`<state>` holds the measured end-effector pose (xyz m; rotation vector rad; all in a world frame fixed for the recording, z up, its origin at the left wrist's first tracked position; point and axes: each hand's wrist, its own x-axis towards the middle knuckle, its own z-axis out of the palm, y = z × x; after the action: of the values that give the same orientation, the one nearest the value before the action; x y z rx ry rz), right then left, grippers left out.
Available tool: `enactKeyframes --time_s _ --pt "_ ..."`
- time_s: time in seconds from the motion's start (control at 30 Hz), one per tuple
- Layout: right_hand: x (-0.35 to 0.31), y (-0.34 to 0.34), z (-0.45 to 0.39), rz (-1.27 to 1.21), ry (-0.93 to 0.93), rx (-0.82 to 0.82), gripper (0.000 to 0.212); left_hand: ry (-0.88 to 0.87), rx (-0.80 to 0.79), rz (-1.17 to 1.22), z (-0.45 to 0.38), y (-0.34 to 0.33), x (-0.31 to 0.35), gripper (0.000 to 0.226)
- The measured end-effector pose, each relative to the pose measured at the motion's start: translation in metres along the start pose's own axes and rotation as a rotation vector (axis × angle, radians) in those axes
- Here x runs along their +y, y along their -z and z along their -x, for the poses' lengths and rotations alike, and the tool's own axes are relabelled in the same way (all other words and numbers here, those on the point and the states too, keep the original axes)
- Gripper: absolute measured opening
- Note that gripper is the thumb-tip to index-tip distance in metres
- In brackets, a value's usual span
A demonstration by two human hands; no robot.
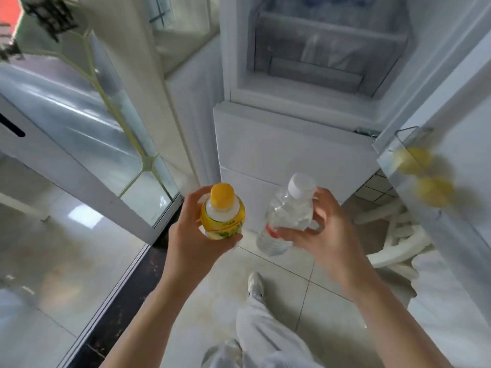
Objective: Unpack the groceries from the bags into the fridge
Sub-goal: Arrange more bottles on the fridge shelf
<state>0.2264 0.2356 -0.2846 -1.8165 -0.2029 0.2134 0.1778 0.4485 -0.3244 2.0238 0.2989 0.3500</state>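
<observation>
My left hand (191, 235) grips a small yellow drink bottle (222, 216) with an orange-yellow cap, held upright in front of me. My right hand (324, 229) grips a clear water bottle (284, 216) with a white cap, tilted so its cap points up and away. Ahead stands the white fridge (292, 144) with its upper compartment open, showing a translucent drawer (326, 49). The open fridge door (457, 166) is at the right. Its clear door shelf (414, 166) holds two blurred yellow round items (425, 176).
A glass sliding door (106, 123) with a white frame stands at the left, its dark track running along the tiled floor (279, 274). A white plastic chair or rack (393, 240) sits low behind the fridge door. My legs and a shoe (255, 284) are below.
</observation>
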Motion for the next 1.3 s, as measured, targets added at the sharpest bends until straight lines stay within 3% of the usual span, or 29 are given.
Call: enactKeyframes --time_s 0.4,0.8,1.13,1.3 --pt "-0.048 0.085 -0.163 0.017 0.128 0.268 0.070 -0.185 -0.036 0.154 -0.203 -0.078 0.096 0.081" --pt "-0.093 0.134 -0.266 -0.106 0.258 0.532 0.069 -0.334 -0.041 0.360 -0.347 -0.135 0.167 0.078" --pt "-0.133 0.158 -0.348 0.049 0.375 0.693 0.064 -0.462 -0.201 0.442 -0.457 -0.165 0.219 0.083" --pt "-0.140 0.178 -0.399 -0.009 0.275 0.710 0.063 -0.514 -0.317 0.435 -0.504 -0.194 0.231 0.079"
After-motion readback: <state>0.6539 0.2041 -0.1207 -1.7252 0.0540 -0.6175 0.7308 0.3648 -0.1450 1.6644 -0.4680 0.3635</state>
